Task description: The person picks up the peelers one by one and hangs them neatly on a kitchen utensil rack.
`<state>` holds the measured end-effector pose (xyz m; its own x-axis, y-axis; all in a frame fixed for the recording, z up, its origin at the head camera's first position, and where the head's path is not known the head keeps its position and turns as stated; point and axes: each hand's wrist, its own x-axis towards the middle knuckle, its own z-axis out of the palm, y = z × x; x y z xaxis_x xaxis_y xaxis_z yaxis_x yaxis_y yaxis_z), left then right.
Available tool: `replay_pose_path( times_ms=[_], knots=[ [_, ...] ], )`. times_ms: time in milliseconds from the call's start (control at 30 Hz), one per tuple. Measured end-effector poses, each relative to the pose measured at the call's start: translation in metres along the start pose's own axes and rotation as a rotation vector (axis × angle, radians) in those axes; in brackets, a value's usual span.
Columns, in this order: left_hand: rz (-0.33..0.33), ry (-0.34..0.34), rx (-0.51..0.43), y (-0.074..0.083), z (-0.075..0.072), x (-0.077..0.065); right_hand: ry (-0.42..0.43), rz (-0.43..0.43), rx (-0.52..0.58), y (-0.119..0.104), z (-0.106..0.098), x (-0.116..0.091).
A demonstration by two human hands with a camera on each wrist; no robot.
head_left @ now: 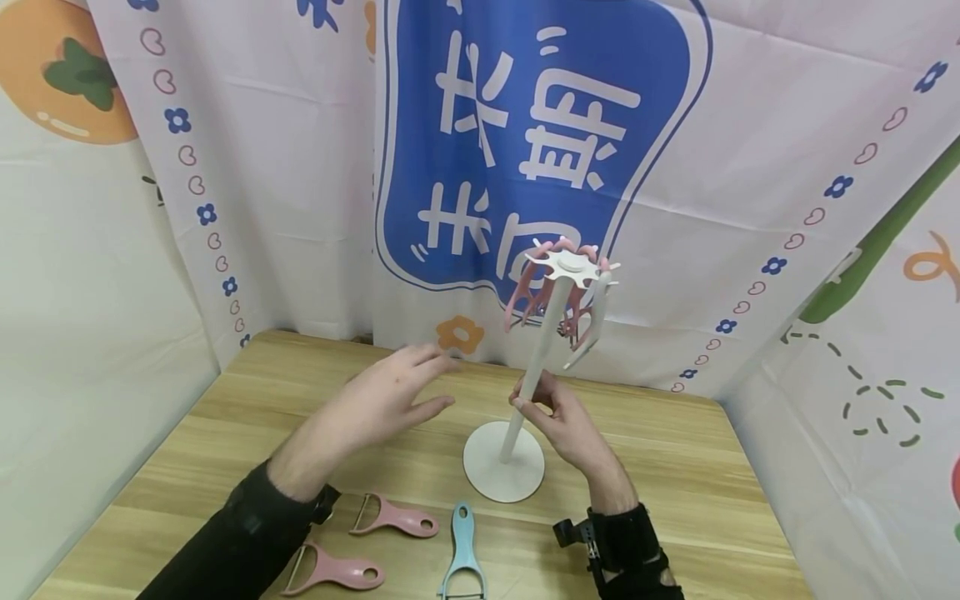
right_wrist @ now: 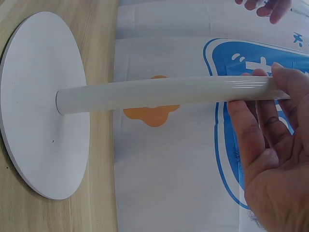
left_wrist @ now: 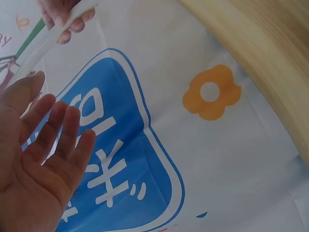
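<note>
The white stand (head_left: 538,354) is on the wooden surface (head_left: 645,475), its round base (head_left: 486,475) resting flat there. Your right hand (head_left: 566,423) holds the pole of the stand partway up; that grip is narrow, with the thumb on one side and fingers on the other. At the top of the stand, pink peelers (head_left: 524,283) hang from the hooked disc, together with one pale peeler (head_left: 597,321) on its right side; the overlap prevents an exact count of the pink ones. Your left hand (head_left: 386,393) is to the left of the stand and apart from it; that grip is wide, fingers extended and thumb apart.

Between you and the stand, a blue peeler (head_left: 463,537) lies with its handle directed toward the base and its blade toward you. Nearer you and left of the stand lie two more: an upper pink peeler (head_left: 405,518) and a lower pink peeler (head_left: 341,570), both with blades facing left. Behind the stand hangs a white curtain (head_left: 315,167) bearing a blue panel (head_left: 420,133) with white characters and an orange flower (head_left: 459,335).
</note>
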<state>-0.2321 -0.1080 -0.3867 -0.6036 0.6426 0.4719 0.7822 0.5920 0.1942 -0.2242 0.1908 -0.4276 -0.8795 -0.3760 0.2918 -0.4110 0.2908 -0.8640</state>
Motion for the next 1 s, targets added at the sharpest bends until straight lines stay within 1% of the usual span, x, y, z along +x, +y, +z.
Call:
replay_pose_path(
  times_ms=[133, 333, 533, 600, 833, 1000],
  knots=[
    [-0.012, -0.097, 0.024, 0.002, 0.007, -0.004, -0.001, 0.008, 0.006, 0.001, 0.0, 0.0],
    [0.015, -0.216, 0.055, 0.004, 0.019, -0.012, -0.001, 0.013, 0.003, 0.003, 0.0, 0.0],
    [0.021, -0.323, 0.037, 0.009, 0.026, -0.021, 0.004, 0.009, 0.003, 0.003, 0.001, 0.0],
    [0.025, -0.352, 0.031, 0.009, 0.029, -0.024, 0.004, 0.009, 0.004, 0.003, 0.001, 0.0],
    [0.051, -0.421, 0.021, 0.007, 0.037, -0.035, 0.001, 0.014, 0.008, 0.002, 0.0, 0.0],
    [0.048, -0.482, 0.005, 0.006, 0.043, -0.042, 0.0, 0.022, 0.006, 0.002, 0.0, 0.0]
  ],
)
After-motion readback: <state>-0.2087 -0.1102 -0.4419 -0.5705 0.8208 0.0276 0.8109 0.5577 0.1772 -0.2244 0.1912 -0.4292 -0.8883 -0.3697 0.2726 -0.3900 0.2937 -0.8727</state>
